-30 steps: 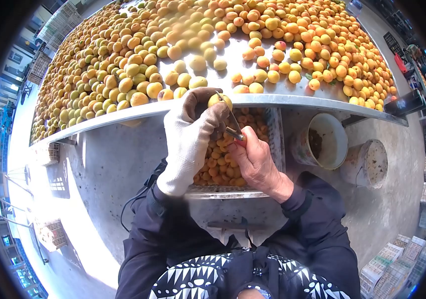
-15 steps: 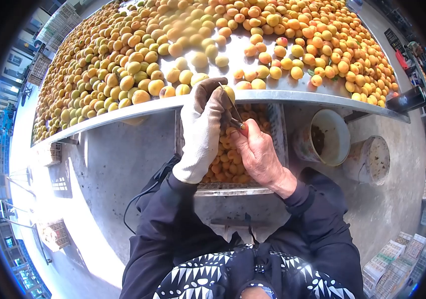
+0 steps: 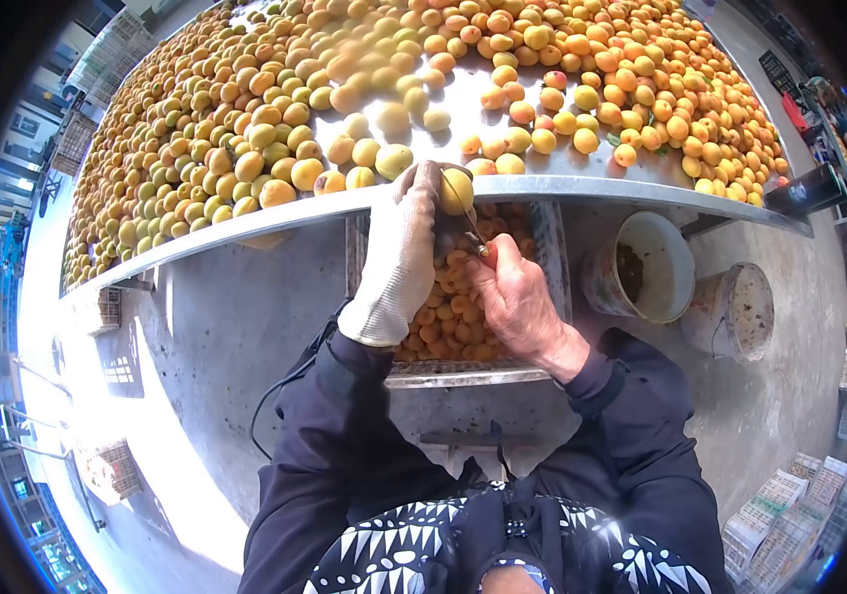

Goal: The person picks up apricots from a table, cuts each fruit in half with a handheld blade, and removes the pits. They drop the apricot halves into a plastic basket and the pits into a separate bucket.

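My left hand [image 3: 398,252], in a white and brown glove, is closed around a yellow apricot [image 3: 457,193] at the front rim of the metal table [image 3: 582,186]. My bare right hand [image 3: 522,305] grips a small knife [image 3: 477,240] by its handle. Its thin blade points up and left to the apricot; whether it cuts into the flesh I cannot make out. Below both hands is a crate [image 3: 463,378] filled with orange apricots. Many loose apricots [image 3: 275,134] cover the tabletop beyond my hands.
A white bucket [image 3: 676,272] with dark matter inside stands right of the crate, beside a second bucket [image 3: 755,307] with a soiled top. Stacked crates [image 3: 775,505] are at the lower right, and another crate [image 3: 111,465] sits on the floor at left.
My left hand has turned, so more of the apricot shows. My right hand has moved slightly down and right with the knife, a little farther from the left hand.
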The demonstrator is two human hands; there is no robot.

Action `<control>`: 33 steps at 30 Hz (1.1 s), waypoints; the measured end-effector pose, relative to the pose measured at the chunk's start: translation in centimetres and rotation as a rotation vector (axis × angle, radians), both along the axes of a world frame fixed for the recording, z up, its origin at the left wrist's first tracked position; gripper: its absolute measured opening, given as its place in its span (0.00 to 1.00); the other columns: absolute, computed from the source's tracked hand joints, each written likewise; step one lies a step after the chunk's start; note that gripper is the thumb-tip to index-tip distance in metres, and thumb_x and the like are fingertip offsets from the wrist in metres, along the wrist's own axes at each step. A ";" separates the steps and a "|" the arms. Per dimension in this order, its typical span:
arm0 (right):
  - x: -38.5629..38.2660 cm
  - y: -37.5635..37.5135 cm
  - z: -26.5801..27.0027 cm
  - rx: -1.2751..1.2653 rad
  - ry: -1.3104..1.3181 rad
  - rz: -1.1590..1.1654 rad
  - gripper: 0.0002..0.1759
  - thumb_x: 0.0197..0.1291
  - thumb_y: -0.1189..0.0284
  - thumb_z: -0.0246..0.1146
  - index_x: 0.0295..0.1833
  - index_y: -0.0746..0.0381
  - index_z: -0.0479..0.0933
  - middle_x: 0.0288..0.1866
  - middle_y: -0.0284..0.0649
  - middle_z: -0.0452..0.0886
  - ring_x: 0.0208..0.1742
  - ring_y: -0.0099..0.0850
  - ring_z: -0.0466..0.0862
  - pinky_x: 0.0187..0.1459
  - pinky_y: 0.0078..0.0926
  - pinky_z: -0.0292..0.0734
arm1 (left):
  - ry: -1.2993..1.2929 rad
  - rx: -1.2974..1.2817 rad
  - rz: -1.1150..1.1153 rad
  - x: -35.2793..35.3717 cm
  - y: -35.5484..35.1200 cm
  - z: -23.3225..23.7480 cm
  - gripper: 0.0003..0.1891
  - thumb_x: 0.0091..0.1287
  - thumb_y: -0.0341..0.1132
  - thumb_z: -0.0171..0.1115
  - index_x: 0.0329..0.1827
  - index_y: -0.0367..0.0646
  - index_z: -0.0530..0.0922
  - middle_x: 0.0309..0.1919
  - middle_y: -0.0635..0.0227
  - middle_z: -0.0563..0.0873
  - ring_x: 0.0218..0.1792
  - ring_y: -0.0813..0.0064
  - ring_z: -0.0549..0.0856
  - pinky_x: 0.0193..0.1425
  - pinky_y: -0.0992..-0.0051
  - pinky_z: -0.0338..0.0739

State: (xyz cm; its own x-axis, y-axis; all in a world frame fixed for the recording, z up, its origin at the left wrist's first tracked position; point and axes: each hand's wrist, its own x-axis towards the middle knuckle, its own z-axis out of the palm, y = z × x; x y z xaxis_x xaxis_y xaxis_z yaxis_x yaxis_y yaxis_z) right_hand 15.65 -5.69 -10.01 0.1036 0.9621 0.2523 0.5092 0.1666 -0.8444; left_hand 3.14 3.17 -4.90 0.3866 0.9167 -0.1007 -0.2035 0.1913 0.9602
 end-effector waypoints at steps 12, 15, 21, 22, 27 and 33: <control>1.0 0.3 0.8 -0.051 0.067 0.019 0.14 0.73 0.66 0.58 0.43 0.66 0.66 0.29 0.55 0.80 0.35 0.58 0.83 0.32 0.48 0.75 | 0.056 0.123 0.045 0.8 -0.6 0.2 0.16 0.73 0.34 0.61 0.58 0.36 0.73 0.40 0.70 0.80 0.34 0.87 0.78 0.35 0.85 0.75; 1.2 0.3 0.9 -0.059 0.026 0.016 0.13 0.72 0.66 0.58 0.43 0.66 0.66 0.29 0.56 0.80 0.35 0.58 0.83 0.32 0.49 0.76 | 0.076 0.073 -0.003 0.3 -0.3 0.3 0.16 0.74 0.40 0.60 0.55 0.38 0.75 0.33 0.75 0.79 0.26 0.90 0.73 0.28 0.87 0.68; 1.6 0.0 0.2 -0.048 -0.061 -0.013 0.13 0.72 0.67 0.58 0.42 0.66 0.66 0.27 0.56 0.80 0.34 0.58 0.83 0.31 0.50 0.75 | 0.001 -0.109 -0.128 0.2 0.2 -0.9 0.22 0.76 0.53 0.55 0.52 0.42 0.78 0.31 0.77 0.78 0.24 0.93 0.69 0.26 0.90 0.60; 1.4 -0.1 0.1 -0.026 -0.032 -0.032 0.13 0.72 0.67 0.58 0.42 0.66 0.66 0.27 0.56 0.80 0.34 0.58 0.83 0.31 0.50 0.76 | 0.001 -0.108 -0.130 0.4 0.3 -0.7 0.22 0.76 0.53 0.55 0.52 0.42 0.78 0.31 0.77 0.78 0.24 0.93 0.69 0.26 0.90 0.60; 1.2 -0.2 0.7 -0.070 0.044 -0.044 0.14 0.73 0.66 0.58 0.42 0.66 0.66 0.27 0.56 0.80 0.33 0.58 0.83 0.31 0.50 0.76 | 0.128 0.190 -0.049 1.4 -0.2 -0.1 0.21 0.72 0.42 0.63 0.58 0.34 0.74 0.35 0.69 0.83 0.31 0.85 0.80 0.32 0.85 0.75; 1.6 0.0 0.4 -0.038 -0.001 -0.020 0.14 0.73 0.66 0.58 0.42 0.66 0.65 0.27 0.56 0.80 0.33 0.58 0.83 0.31 0.49 0.76 | 0.132 0.153 0.035 1.3 -0.4 -0.4 0.18 0.70 0.36 0.65 0.55 0.31 0.74 0.37 0.67 0.84 0.35 0.84 0.82 0.36 0.83 0.79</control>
